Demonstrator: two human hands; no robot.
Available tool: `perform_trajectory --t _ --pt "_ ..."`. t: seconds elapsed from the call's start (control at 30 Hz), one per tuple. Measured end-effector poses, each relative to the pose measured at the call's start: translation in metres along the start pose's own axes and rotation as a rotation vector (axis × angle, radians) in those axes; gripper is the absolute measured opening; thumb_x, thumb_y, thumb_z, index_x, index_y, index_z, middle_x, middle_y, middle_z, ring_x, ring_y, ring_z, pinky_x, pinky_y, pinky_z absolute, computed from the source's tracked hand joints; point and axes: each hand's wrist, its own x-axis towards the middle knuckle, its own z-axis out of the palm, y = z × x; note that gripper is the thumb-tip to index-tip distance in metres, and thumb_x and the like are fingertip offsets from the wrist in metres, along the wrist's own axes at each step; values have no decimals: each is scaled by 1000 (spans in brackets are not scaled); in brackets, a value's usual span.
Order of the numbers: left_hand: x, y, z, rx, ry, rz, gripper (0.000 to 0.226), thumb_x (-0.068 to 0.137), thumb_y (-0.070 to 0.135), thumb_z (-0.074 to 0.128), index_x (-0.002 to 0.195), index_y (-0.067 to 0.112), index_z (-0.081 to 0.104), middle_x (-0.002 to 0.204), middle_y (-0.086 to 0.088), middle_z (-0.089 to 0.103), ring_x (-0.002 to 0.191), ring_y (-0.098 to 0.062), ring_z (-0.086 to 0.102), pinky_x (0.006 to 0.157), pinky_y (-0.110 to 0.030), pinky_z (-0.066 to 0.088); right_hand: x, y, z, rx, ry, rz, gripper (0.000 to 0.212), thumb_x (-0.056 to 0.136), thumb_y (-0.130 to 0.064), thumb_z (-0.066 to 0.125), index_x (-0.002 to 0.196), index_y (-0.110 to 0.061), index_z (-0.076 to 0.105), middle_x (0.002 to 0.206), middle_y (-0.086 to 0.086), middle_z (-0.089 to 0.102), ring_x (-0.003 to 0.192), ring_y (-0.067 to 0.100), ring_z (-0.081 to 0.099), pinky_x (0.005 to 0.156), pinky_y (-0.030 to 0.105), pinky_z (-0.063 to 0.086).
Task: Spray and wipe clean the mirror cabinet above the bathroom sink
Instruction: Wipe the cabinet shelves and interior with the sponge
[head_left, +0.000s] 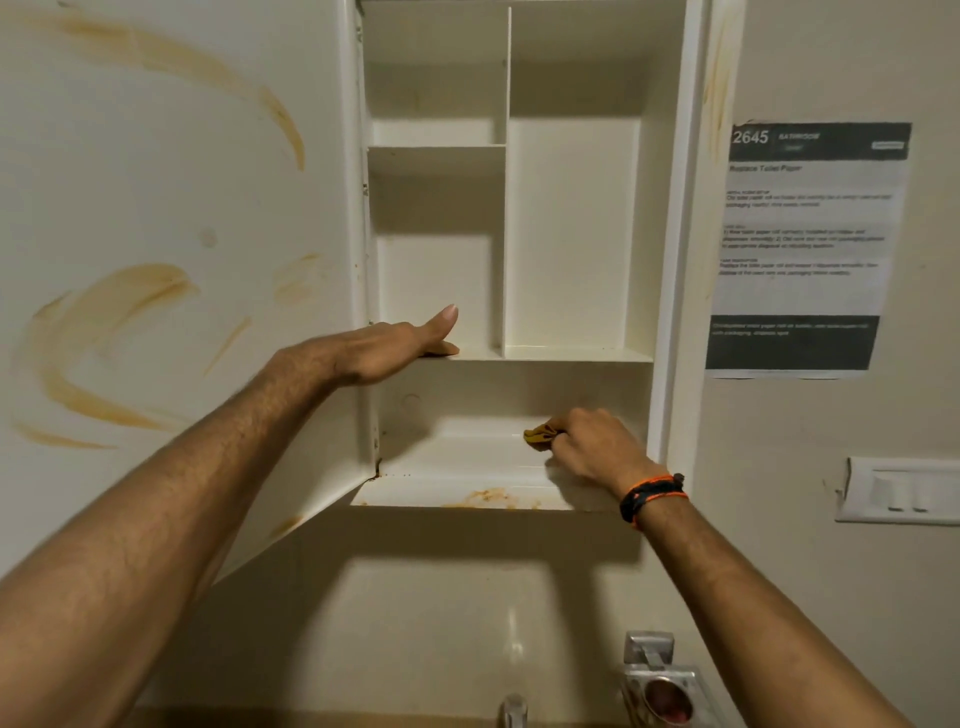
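Observation:
The white mirror cabinet (571, 234) hangs open above the sink, its shelves bare. Its door (171, 234) is swung out to the left, and orange-brown smears cover the inner face. My left hand (395, 348) rests on the front edge of the middle shelf with straight fingers and the thumb raised. My right hand (592, 447) grips a small yellow cloth (540, 435) and presses it on the bottom shelf (467, 467) at the right. Brown stains mark that shelf's front lip. No spray bottle is in view.
A printed paper notice (805, 244) is stuck on the wall right of the cabinet, with a white switch plate (898, 491) below it. A metal holder (665, 686) and a tap top (514, 712) sit at the bottom edge.

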Motion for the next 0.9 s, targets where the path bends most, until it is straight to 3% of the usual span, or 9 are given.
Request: perform_trajectory --t 0.13,0.2,0.3,0.4,0.5,0.6,0.67,0.8,0.9 --pt "-4 0 8 97 64 14 80 85 80 14 146 36 42 156 8 34 145 -16 28 119 -40 12 -15 11 -4 -31 60 103 35 89 -11 44 113 -12 70 112 13 69 102 32 62 90 39 53" --pt "-7 -2 16 190 105 52 65 93 65 42 149 34 36 157 4 35 143 -18 33 117 -36 19 -18 12 -2 -13 90 121 33 89 -12 45 111 -12 71 110 12 70 100 31 62 89 38 53" --pt "-12 -7 29 299 177 130 76 88 34 69 153 28 29 156 2 35 142 -17 34 115 -30 23 -19 12 -1 229 279 213 26 93 -11 47 107 -8 68 99 13 68 84 26 61 77 35 54" --pt "-12 -11 40 323 288 174 81 83 21 71 152 24 30 154 1 38 141 -18 35 116 -31 24 -13 8 -2 511 600 338 27 94 -2 43 107 -6 66 98 13 66 76 18 52 69 24 44" --pt "-11 -14 49 348 371 209 81 78 14 67 151 22 32 151 0 42 140 -20 37 118 -36 28 -7 -6 3 522 743 244 34 92 6 40 106 -6 68 91 7 65 77 20 57 64 5 37" --pt "-11 -17 56 387 420 224 82 74 8 61 151 21 32 152 0 41 141 -21 35 119 -37 26 3 -12 14 327 573 106 41 86 13 41 114 -4 66 103 13 67 93 26 62 73 13 37" --pt "-10 -18 58 391 437 232 83 73 6 59 150 21 32 152 0 41 141 -21 34 119 -37 25 7 -8 19 176 436 40 41 84 12 42 116 -3 64 101 15 66 92 28 61 72 21 41" --pt "-8 -19 58 408 458 245 84 72 5 59 150 21 33 151 0 41 140 -21 35 119 -37 24 4 1 16 128 347 -63 41 84 6 48 119 -8 65 106 13 69 98 32 64 88 37 53" --pt "-8 -19 60 422 476 254 84 71 4 60 149 19 35 150 -1 42 139 -22 36 119 -36 22 1 10 12 82 170 -95 52 87 1 48 132 -20 61 122 5 68 113 27 61 102 26 44"
